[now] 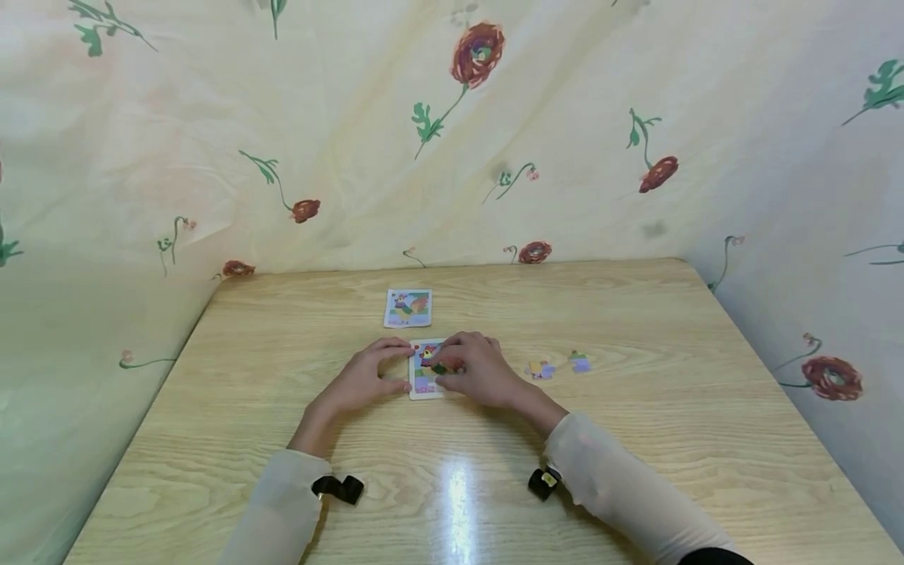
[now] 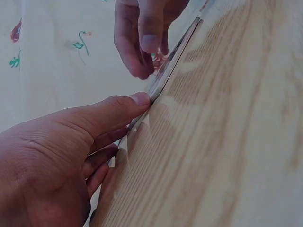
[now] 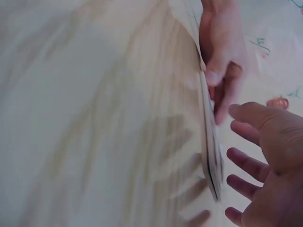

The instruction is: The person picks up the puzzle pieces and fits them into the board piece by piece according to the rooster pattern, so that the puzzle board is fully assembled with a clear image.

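A small white-bordered puzzle board (image 1: 426,392) with a colourful rooster picture lies on the table. My left hand (image 1: 363,373) touches its left side, thumb toward the near corner and index finger toward the far one. In the left wrist view, the left thumb (image 2: 140,98) rests right at the board's edge (image 2: 158,91). My right hand (image 1: 480,369) is over the board's right half and hides much of it. The right wrist view shows its fingers (image 3: 248,163) spread and relaxed beside the board (image 3: 208,137), nothing between them.
A similar rooster picture card (image 1: 408,308) lies just beyond the board. Right of my right hand are loose puzzle pieces, a yellow and purple cluster (image 1: 541,369) and a green and purple one (image 1: 580,362). Flowered cloth (image 1: 367,141) hangs behind the wooden table (image 1: 395,479).
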The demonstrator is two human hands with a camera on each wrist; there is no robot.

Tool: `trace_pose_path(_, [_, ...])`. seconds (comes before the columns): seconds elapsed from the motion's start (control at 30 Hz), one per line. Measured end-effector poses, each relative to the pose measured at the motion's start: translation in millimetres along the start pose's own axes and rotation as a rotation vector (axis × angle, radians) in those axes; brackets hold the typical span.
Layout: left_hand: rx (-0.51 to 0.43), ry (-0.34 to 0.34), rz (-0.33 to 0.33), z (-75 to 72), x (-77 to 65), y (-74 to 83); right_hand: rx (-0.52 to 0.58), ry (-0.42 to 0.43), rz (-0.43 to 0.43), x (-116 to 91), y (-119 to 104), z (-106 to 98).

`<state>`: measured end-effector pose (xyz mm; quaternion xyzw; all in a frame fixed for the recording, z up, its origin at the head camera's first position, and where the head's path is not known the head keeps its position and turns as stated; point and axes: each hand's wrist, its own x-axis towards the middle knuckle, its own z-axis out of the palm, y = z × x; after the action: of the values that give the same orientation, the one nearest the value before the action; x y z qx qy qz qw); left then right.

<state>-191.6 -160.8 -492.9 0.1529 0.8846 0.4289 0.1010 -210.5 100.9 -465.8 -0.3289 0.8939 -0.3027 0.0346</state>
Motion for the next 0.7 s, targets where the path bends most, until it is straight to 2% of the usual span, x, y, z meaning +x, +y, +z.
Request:
trace_pose_path(0.2, [-0.012, 0.002, 0.002, -1.4, 1.2, -0.8, 0.052, 0.069, 0.033, -14, 15, -22])
trace_pose_path(0.4, [-0.028, -0.013, -0.015, -2.3, 1.7, 0.3, 0.144, 0.091, 0.084, -43, 38, -51])
trace_pose_path(0.7, [-0.024, -0.016, -0.012, -4.7, 3.0, 1.6, 0.146, 0.105, 0.126, -77, 77, -76])
